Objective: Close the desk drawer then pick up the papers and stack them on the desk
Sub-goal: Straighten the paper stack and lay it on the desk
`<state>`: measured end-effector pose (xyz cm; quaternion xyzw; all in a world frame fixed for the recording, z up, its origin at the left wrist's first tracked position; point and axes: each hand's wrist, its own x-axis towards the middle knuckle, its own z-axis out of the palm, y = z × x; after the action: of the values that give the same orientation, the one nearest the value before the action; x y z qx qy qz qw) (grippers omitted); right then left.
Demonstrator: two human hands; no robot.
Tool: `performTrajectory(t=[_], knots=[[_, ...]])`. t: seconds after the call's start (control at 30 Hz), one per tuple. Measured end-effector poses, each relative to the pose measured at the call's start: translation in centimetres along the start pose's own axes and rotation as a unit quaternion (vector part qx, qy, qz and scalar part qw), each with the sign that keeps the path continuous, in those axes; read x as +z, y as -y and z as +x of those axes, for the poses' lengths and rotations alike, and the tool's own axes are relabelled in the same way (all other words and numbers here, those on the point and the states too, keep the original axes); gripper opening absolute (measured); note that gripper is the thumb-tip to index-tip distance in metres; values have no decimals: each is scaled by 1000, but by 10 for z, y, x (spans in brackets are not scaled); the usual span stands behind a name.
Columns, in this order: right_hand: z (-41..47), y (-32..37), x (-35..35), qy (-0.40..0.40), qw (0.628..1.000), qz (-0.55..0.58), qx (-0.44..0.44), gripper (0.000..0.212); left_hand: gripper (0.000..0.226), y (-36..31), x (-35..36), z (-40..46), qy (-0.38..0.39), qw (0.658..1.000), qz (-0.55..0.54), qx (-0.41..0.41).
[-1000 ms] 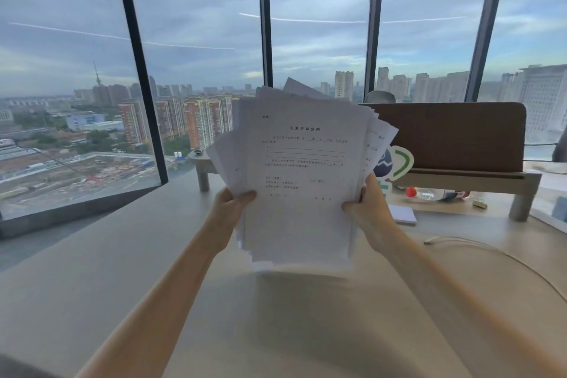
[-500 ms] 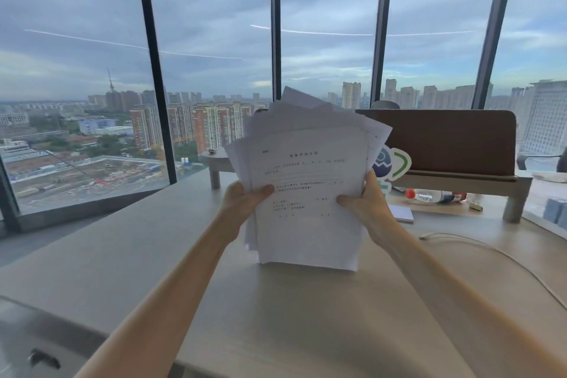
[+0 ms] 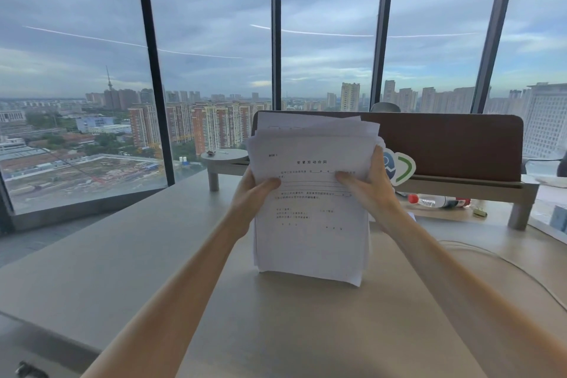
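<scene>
A stack of white printed papers (image 3: 310,233) stands upright on its bottom edge on the beige desk (image 3: 276,331). My left hand (image 3: 251,193) grips its left edge, thumb across the front sheet. My right hand (image 3: 368,190) grips the right edge the same way. The sheets' top edges are uneven and fan slightly. At the bottom left corner a grey drawer front with a dark handle (image 3: 29,370) shows below the desk edge; whether it is fully pushed in I cannot tell.
Behind the papers a brown divider panel (image 3: 454,144) sits on a raised shelf (image 3: 460,186). A plastic bottle with a red cap (image 3: 438,202) lies under the shelf. A white cable (image 3: 497,258) curls on the desk at right. Floor-to-ceiling windows stand beyond.
The papers have come down from mid-air until their bottom edge rests on the desk, and the loose fan has drawn into a tighter stack. Both hands slid higher along the side edges.
</scene>
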<state>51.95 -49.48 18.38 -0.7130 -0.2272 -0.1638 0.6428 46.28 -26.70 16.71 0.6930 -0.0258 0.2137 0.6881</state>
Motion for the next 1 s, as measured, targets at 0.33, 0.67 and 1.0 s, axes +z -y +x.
performTrajectory(t=[0.33, 0.67, 1.0], knots=[[-18, -31, 9, -27, 998, 48, 28, 46, 47, 14, 4, 7, -5, 1000, 6, -23], [-35, -55, 27, -101, 988, 89, 72, 23, 36, 33, 18, -3, -33, 999, -3, -40], [-24, -36, 12, -43, 999, 3, 12, 45, 38, 31, 10, -7, -32, 999, -21, -34]])
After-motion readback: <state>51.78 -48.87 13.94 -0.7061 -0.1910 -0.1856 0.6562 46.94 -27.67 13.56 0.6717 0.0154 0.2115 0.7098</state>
